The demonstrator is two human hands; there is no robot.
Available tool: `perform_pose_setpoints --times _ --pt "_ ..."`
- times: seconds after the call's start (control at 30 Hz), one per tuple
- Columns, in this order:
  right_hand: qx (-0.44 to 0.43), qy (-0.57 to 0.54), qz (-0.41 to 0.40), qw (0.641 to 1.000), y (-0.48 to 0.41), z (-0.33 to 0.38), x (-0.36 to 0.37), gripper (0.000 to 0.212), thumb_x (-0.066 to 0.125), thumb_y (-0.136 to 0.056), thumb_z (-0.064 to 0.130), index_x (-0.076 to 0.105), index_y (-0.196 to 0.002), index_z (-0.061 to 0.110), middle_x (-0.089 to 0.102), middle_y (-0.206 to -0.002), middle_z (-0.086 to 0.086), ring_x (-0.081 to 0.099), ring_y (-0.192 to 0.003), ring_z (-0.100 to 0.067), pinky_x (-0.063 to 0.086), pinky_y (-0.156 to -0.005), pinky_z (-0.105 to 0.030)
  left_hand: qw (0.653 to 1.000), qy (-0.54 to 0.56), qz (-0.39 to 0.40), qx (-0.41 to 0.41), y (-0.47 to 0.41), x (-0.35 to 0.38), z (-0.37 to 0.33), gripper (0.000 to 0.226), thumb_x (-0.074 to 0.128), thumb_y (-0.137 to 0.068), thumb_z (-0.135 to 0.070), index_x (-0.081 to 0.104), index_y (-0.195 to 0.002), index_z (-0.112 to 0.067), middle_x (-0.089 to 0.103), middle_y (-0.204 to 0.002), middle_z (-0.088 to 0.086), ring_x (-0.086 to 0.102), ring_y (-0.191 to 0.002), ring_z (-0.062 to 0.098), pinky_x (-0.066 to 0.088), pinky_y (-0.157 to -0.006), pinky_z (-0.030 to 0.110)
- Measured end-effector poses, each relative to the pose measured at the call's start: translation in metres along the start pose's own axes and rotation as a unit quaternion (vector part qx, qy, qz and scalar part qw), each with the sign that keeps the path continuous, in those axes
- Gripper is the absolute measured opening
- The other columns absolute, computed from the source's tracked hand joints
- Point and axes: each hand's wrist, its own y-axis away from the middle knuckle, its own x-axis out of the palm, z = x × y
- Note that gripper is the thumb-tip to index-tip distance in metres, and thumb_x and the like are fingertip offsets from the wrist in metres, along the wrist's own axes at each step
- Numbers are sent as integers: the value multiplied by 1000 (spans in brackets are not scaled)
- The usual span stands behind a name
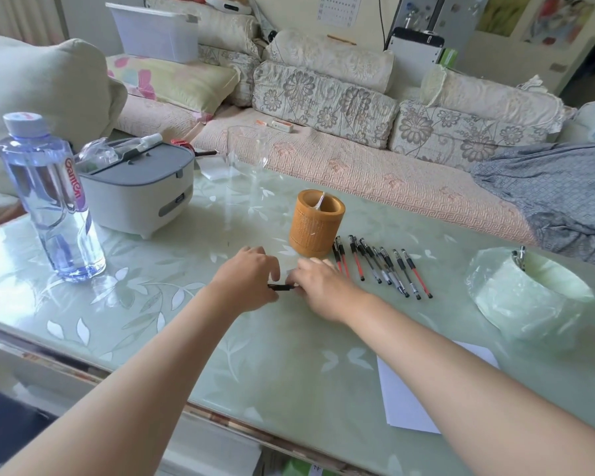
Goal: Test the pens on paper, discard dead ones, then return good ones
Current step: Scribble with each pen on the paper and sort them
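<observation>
While left hand (pixel 246 273) and right hand (pixel 318 280) pinch a black pen (pixel 281 287), capped pens (pixel 380 264) lie alongside. Bottle (pixel 52 197) reads "Ganten".

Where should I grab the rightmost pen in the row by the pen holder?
Likely mid-barrel on the rightmost pen, from above and the right. It lies flat on the table, its right side is open, and the next pen lies close on its left, so pinch across the barrel's width.
</observation>
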Motion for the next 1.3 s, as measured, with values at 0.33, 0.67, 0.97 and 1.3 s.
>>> perform_pose_setpoints --times 0.33,0.67,0.97,1.3 --pt "90 -60 -34 994 79 -22 -27 24 39 -97 16 56 -113 15 58 -112 -6 55 -103 -30 42 -86 -39 997 55 37 36 3 -1 -60 15 63 -87 -39 70 -98 -32 65 -89 -9 57 -83 16 46 -64 28" --pt "157 -81 -7 984 145 -58 -39 19 38 -96 30 55 -104 23 61 -97 1 57 -94 -25 44 -72 -36 981 162 31 100 -13 19 -129 16 79 -76 -30 70 -87 -23 68 -82 -9 58 -73 7 49 -67 27" --pt "191 -150 -46 969 159 -83 -40 20 49 -99 29 63 -94 15 58 -86 1 55 -85 -23 47 -77 -40 974 188 37 124 -21 33 -155 15 70 -84 -23 71 -94 -33 66 -81 -22 57 -66 -4 50 -69 23" --pt "197 -128 -64 970 172 -89 -28 23 44 -100 38 59 -94 22 57 -77 5 51 -73 -22 34 -61 -34 969 227 49 88 -23 45 -172 15 75 -80 -29 71 -79 -42 71 -75 -19 61 -60 -6 56 -69 29"
